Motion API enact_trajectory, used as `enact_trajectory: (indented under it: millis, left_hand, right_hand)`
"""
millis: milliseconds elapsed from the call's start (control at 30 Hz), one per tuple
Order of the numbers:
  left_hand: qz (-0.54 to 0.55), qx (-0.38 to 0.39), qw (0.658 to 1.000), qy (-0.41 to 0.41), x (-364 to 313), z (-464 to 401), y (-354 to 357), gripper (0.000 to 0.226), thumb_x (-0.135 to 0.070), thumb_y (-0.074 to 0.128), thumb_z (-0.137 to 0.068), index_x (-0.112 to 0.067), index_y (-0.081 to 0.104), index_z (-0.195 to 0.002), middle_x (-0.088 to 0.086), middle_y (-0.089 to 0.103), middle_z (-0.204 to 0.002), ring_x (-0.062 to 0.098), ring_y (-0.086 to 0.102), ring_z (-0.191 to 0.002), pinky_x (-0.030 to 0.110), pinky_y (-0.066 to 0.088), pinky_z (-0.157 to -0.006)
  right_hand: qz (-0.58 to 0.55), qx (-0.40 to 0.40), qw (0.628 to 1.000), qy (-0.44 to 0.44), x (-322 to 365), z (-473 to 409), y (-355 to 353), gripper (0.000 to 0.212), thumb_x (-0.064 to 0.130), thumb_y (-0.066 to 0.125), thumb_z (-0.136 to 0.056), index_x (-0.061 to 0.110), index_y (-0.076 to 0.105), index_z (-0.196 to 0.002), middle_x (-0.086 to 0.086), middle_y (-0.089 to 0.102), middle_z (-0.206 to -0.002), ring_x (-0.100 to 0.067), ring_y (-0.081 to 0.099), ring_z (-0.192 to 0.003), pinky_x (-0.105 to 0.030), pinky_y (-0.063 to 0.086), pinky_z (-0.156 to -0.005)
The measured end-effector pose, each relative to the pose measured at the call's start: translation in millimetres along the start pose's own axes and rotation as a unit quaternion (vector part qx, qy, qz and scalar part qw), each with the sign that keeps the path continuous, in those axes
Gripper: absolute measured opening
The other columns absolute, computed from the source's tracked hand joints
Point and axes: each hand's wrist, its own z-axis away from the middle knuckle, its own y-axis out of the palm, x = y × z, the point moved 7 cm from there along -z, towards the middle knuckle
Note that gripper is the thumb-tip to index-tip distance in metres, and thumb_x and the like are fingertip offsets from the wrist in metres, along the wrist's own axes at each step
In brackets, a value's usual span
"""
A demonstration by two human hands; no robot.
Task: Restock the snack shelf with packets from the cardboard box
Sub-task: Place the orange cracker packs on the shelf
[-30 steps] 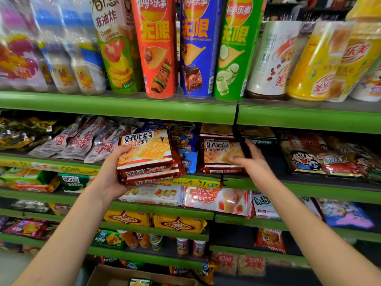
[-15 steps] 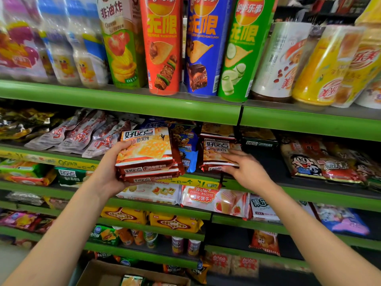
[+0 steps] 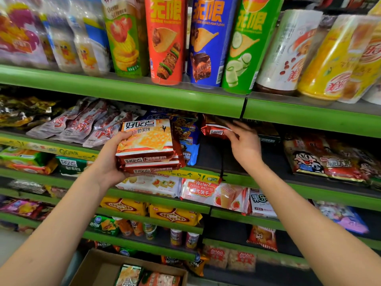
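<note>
Red packets (image 3: 148,147) (stacked) in left hand (image 3: 109,162).

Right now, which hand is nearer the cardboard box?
Left. The left hand holds the cracker packets almost straight above the cardboard box; the right hand is further right, at the shelf.

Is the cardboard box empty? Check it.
No, the cardboard box at the bottom holds at least two packets.

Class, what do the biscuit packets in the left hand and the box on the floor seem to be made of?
Biscuit packets: probably glossy metallised plastic film; shiny red crimped ends, printed face. Box: matte brown cardboard, with plain dull walls.
</note>
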Motion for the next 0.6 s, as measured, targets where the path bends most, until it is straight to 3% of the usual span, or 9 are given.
enact_trajectory:
  millis: [167, 267, 400, 600]
  left_hand:
    - [-0.016, -0.002, 1.000, 0.004, -1.6, -0.3, -1.5, 0.065, -0.048, 0.089, -0.054, -0.021, 0.068, -0.109, 0.012, 0.077, -0.099, 0.033, 0.076, -0.085, 0.057, 0.058, -0.075]
    - [-0.021, -0.002, 1.000, 0.002, -1.9, 0.4, -1.7, 0.075, -0.048, 0.091, -0.047, -0.021, 0.066, -0.112, 0.013, 0.077, -0.101, 0.033, 0.075, -0.087, 0.057, 0.057, -0.077]
    - [-0.022, -0.004, 1.000, -0.001, -1.1, -0.1, -0.6, 0.069, -0.047, 0.089, -0.055, -0.020, 0.065, -0.114, 0.013, 0.077, -0.099, 0.033, 0.076, -0.085, 0.056, 0.058, -0.074]
    - [-0.021, -0.008, 1.000, -0.002, -1.7, -0.6, -0.1, 0.056, -0.050, 0.080, -0.069, -0.020, 0.065, -0.114, 0.013, 0.077, -0.099, 0.033, 0.075, -0.084, 0.055, 0.058, -0.075]
  right_hand:
    - [0.114, 0.074, 0.990, 0.021, -20.7, -35.8, 45.1, 0.043, 0.033, 0.046, -0.105, 0.022, 0.050, -0.146, -0.011, 0.041, -0.156, -0.028, 0.036, -0.144, -0.041, 0.030, -0.116]
    - [0.155, 0.080, 0.984, 0.025, -27.8, -50.6, 51.7, 0.044, 0.037, 0.044, -0.105, 0.023, 0.050, -0.146, -0.010, 0.044, -0.153, -0.032, 0.043, -0.138, -0.040, 0.037, -0.111]
    - [0.191, 0.097, 0.976, 0.050, -38.7, -65.5, 52.5, 0.041, 0.037, 0.040, -0.106, 0.025, 0.051, -0.144, -0.011, 0.052, -0.147, -0.034, 0.048, -0.133, -0.038, 0.040, -0.103]
    - [0.195, 0.133, 0.970, 0.056, -42.5, -69.1, 60.8, 0.048, 0.043, 0.038, -0.105, 0.024, 0.043, -0.149, -0.010, 0.045, -0.153, -0.033, 0.043, -0.138, -0.039, 0.038, -0.108]
